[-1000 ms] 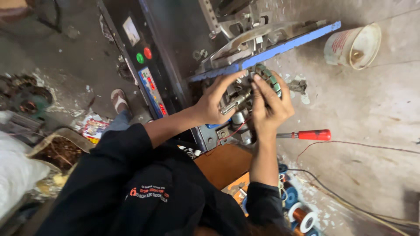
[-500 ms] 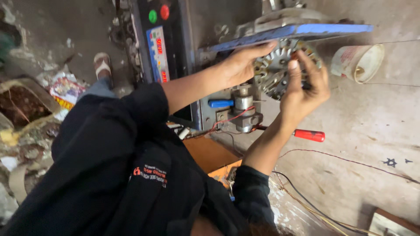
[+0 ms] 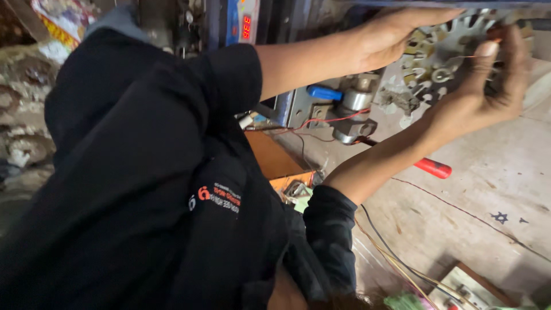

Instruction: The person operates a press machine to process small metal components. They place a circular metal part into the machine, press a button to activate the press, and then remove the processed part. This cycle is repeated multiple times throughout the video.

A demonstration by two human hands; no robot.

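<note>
Near the top right of the view, both hands close on a round, slotted metal motor core with radiating teeth [image 3: 445,54]; it sits between the two hands, pressed against the underside of the machine above it. The left hand [image 3: 396,37] lies over the core's left edge, palm down, its fingers stretched out flat along the upper rim rather than curled; they touch the toothed ring from above. The right hand [image 3: 485,95] cups the core from the right and below; its fingers bend around the far rim, and the thumb [image 3: 481,63] presses onto the face near the centre hub, so the core is gripped between thumb and fingers. A thin strand of reddish wire [image 3: 465,57] runs across the core's face to that thumb; whether it is pinched I cannot tell.

Below the left forearm a grey metal bracket holds a blue-handled lever [image 3: 324,92] and a shiny cylindrical fitting [image 3: 357,100]; a red wire [image 3: 321,121] loops beneath them. A red-handled screwdriver [image 3: 433,168] lies on the pale worn board [image 3: 488,189], just under the right forearm. A panel with a red digit display [image 3: 245,26] stands at the top centre.
</note>
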